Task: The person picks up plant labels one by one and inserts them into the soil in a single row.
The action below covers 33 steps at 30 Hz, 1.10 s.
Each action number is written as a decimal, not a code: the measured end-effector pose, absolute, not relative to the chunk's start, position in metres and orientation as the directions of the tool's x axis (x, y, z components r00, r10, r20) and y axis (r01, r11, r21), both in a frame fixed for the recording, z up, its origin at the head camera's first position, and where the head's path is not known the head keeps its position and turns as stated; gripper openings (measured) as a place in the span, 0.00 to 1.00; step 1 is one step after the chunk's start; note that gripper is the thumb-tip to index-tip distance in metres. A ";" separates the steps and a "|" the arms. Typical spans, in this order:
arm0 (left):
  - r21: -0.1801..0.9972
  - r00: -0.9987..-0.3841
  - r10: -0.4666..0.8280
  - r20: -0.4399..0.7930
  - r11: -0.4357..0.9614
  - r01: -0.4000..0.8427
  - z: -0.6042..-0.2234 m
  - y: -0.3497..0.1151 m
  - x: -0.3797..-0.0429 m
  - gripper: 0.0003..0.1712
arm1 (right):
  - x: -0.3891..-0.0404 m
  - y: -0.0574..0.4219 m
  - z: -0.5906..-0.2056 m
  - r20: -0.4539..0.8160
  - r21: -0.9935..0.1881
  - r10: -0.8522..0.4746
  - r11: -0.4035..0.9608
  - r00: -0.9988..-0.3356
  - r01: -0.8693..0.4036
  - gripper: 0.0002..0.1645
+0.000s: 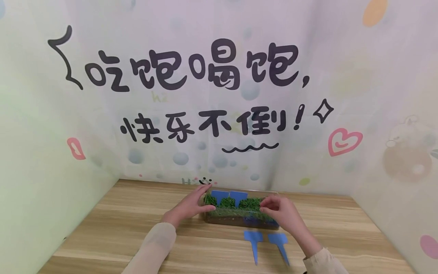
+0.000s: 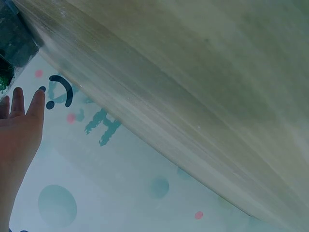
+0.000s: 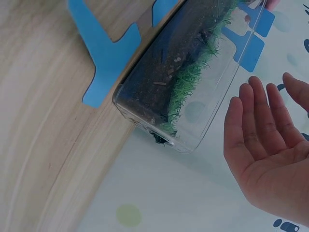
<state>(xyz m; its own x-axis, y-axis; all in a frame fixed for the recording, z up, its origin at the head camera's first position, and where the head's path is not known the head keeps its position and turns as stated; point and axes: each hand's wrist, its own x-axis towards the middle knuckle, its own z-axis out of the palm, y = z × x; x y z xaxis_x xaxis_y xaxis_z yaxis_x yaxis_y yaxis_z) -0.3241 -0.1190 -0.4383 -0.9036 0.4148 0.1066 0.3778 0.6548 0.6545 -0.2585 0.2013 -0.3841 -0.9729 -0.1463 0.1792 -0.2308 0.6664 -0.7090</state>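
A clear plastic box (image 1: 239, 223) holds dark soil and green grass (image 1: 251, 204). Two blue T-shaped plant labels (image 1: 220, 195) stand upright in the grass toward the left end. Two more blue plant labels (image 1: 253, 237) lie on the table in front of the box, points toward me. My left hand (image 1: 187, 205) rests at the box's left end, thumb and fingers spread along it. Over the right end is my right hand (image 1: 284, 214). The right wrist view shows that hand (image 3: 270, 150) with loosely bent fingers and nothing between them.
The wood-grain table (image 1: 137, 224) runs back to a printed cloth backdrop (image 1: 219, 163) close behind the box. Pale side walls (image 1: 41, 182) flank the table. A bluish patch shows on the box's front face, perhaps a reflection.
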 end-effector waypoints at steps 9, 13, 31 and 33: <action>0.663 -0.905 0.412 0.110 0.647 0.376 -0.439 -0.120 -0.324 0.49 | -0.255 0.202 -0.386 0.154 -0.726 -0.155 0.653 -0.976 -0.218 0.07; 0.655 -0.902 0.416 0.113 0.651 0.383 -0.439 -0.120 -0.324 0.49 | -0.253 0.202 -0.387 0.146 -0.728 -0.158 0.651 -0.977 -0.214 0.07; 0.641 -0.902 0.417 0.111 0.664 0.386 -0.439 -0.119 -0.324 0.49 | -0.248 0.201 -0.399 0.099 -0.734 -0.182 0.650 -0.978 -0.195 0.08; 0.642 -0.902 0.417 0.111 0.662 0.385 -0.439 -0.120 -0.324 0.49 | -0.247 0.201 -0.400 0.099 -0.734 -0.193 0.649 -0.976 -0.203 0.08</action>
